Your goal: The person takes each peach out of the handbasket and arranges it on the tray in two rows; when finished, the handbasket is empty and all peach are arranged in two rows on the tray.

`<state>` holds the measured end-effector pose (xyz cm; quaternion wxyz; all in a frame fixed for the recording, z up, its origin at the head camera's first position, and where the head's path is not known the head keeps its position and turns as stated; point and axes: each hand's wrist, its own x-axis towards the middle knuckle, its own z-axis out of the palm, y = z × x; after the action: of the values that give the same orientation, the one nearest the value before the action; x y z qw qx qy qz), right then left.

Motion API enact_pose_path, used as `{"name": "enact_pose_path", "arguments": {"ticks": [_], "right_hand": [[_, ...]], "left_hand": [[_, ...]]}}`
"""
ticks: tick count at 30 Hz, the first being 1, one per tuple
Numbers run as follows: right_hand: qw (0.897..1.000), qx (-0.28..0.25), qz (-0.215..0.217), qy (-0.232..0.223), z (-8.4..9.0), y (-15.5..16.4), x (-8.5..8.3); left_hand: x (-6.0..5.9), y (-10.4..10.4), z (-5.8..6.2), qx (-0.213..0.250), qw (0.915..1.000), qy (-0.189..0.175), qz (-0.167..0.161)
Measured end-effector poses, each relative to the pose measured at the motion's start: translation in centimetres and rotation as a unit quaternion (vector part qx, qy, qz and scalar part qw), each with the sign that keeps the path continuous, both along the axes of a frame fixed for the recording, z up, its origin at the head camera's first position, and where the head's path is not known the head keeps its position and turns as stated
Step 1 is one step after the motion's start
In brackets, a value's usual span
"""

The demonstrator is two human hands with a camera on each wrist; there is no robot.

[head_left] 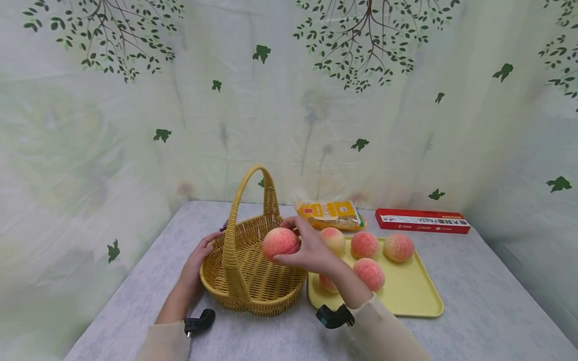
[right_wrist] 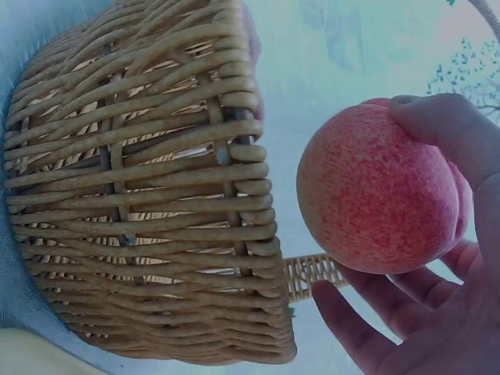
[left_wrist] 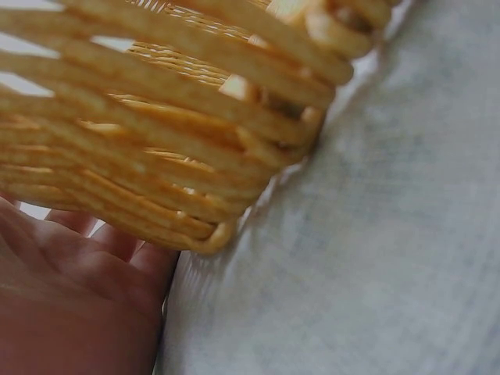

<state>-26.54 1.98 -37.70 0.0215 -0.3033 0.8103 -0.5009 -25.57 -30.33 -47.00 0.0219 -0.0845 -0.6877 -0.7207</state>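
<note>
- Peach (head_left: 280,242) pinched in right hand (head_left: 311,248), thumb and fingers curled round its rounded sides, raised just above right rim of wicker basket (head_left: 253,265); in right wrist view, thumb over top, fingers cupped beneath, skin matte and speckled pink-red over pale yellow.
- Left hand (head_left: 197,260) laid against basket's left wall, fingers fairly straight, touching the weave as if to steady it; in left wrist view, palm and fingers pressed close to woven side, nothing clamped.
- Basket: honey-coloured cane, round bowl, tight horizontal weave over upright stakes, tall arched handle (head_left: 253,200) braided like rope; nothing seen inside from head view.
- Yellow tray (head_left: 406,291) just right of basket, smooth, shallow, rounded corners, plastic by its look; five more peaches on it, one (head_left: 399,247) at far right, one partly hidden behind right forearm.
- Yellow packet (head_left: 331,214) beyond tray, glossy, soft-sided; red pasta box (head_left: 422,221) further right, long, flat, cardboard.
- Table cover (head_left: 487,311) grey, mottled, cloth-like grain in left wrist view.
- Backdrop of pale draped fabric printed with green branches and leaves.
</note>
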Motion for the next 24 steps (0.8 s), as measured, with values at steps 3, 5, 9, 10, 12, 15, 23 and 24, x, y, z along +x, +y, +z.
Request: {"name": "enact_pose_path", "arguments": {"ticks": [3, 5, 9, 10, 12, 15, 23, 24], "right_hand": [[1.0, 0.0, -0.011, 0.007, -0.1, 0.2, 0.2], [1.0, -0.006, -0.021, 0.003, -0.1, 0.4, 0.3], [0.999, -0.019, -0.037, -0.01, -0.1, 0.9, 0.8], [0.999, -0.022, -0.039, -0.012, 0.0, 1.1, 0.9], [0.999, -0.024, -0.042, -0.017, 0.1, 1.4, 1.1], [0.998, -0.03, -0.043, -0.023, 0.2, 1.8, 1.3], [0.998, -0.04, -0.04, -0.025, 0.0, 3.2, 1.6], [0.998, -0.043, -0.041, -0.027, -0.1, 3.3, 1.6]], "left_hand": [[0.1, 0.0, 0.1, -0.003, 1.0, -0.005, 0.003], [0.1, 0.1, 0.1, -0.006, 0.9999, -0.011, 0.005], [0.1, 0.2, 0.1, -0.012, 0.9997, -0.018, 0.009], [0.1, 0.2, 0.1, -0.012, 0.9997, -0.018, 0.01], [0.1, 0.2, 0.1, -0.01, 0.9998, -0.016, 0.008], [0.1, 0.2, 0.2, -0.006, 0.9999, -0.012, 0.004], [0.1, 0.0, 0.3, -0.007, 1.0, -0.004, 0.003], [0.1, 0.0, 0.3, -0.008, 1.0, -0.004, 0.002]]}}
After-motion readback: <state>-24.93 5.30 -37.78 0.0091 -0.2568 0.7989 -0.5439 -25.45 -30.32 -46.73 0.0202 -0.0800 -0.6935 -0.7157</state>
